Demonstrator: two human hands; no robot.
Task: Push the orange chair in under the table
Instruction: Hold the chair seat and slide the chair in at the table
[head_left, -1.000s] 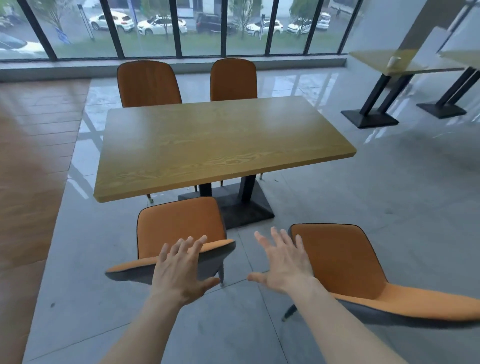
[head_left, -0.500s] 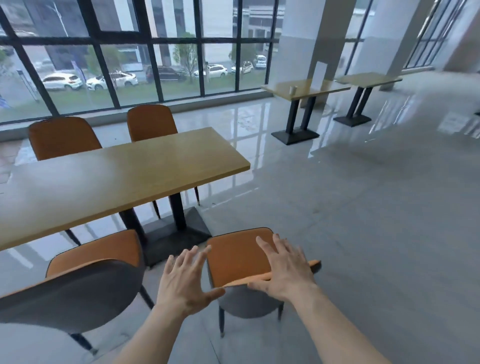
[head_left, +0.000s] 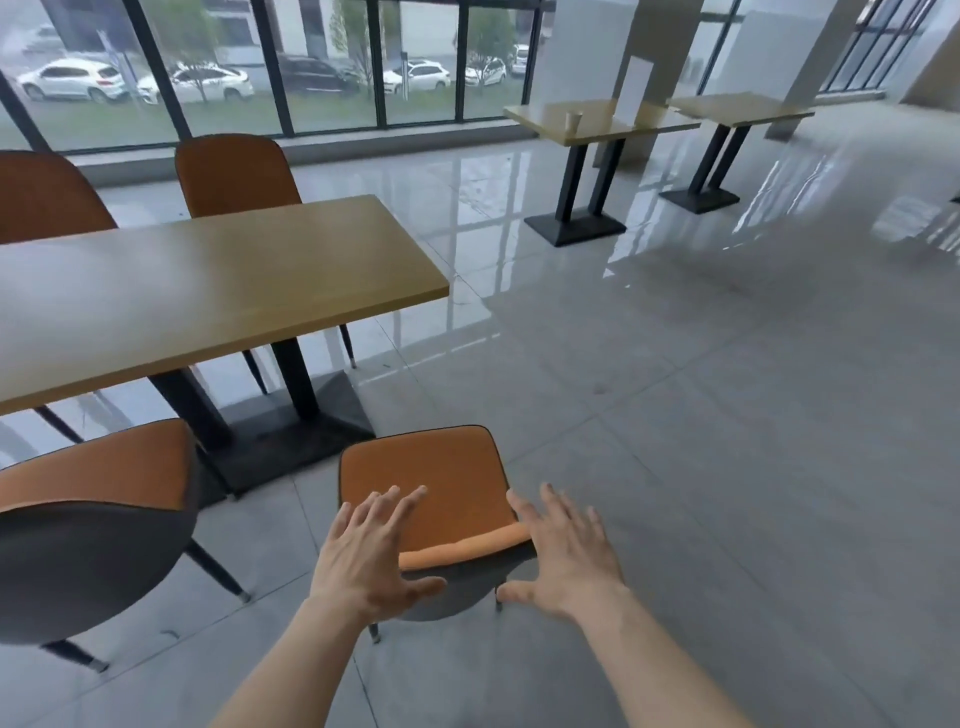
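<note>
Orange chair (head_left: 431, 483) straight ahead and just below the hands, standing on the grey floor (head_left: 701, 467) clear of the table (head_left: 208, 291), off that table's near right corner and not yet under the top. Seat pointing away toward the table's black base (head_left: 306, 431), backrest nearest, its orange top edge running left to right between the two hands. Left hand (head_left: 371, 558) spread flat, fingers splayed, lying over the left end of the backrest's top edge, thumb hanging down in front of the grey back shell; touching or only hovering, cannot tell. Right hand (head_left: 563, 553) likewise open and empty, just beside the right end of the same edge, seemingly a little outside the shell rather than on it. Neither hand closed around anything. Left hand apparently the nearer to contact, right needing a small shift inward to land on the backrest. Push direction, judging from the layout: forward and somewhat to the left, since the table lies up and left of the seat, so a straight-ahead shove would likely send the chair past the table's right end. Second orange chair (head_left: 93, 525) at the near left, already partly tucked, close enough to be bumped if the push swings too far left. Two more chairs on the far side of the table, well apart from the hands.
</note>
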